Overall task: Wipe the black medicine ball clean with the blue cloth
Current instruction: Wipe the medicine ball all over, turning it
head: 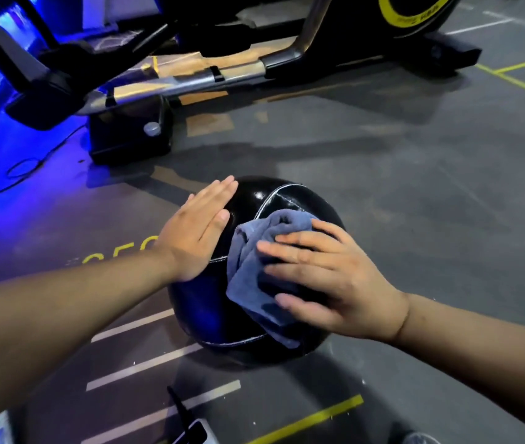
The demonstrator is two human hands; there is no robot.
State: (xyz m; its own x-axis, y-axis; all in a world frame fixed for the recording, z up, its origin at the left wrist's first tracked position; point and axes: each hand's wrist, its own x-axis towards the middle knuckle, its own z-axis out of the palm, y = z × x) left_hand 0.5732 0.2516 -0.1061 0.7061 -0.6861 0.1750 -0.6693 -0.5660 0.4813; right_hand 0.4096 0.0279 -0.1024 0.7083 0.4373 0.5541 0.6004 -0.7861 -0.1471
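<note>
The black medicine ball (205, 310) rests on the grey gym floor in the middle of the view, shiny, with pale stitched seams. A crumpled blue cloth (248, 267) lies on its top right side. My right hand (328, 277) lies flat on the cloth with fingers spread, pressing it against the ball. On the ball's upper left side my left hand (195, 230) rests flat, fingers together and straight, with nothing in it.
An exercise machine (190, 78) with black and silver bars and a black base block (130, 133) stands just beyond the ball. A black cable (27, 174) lies on the blue-lit floor at left. A small device with a cord (190, 431) sits near the bottom edge. Yellow and white lines mark the floor.
</note>
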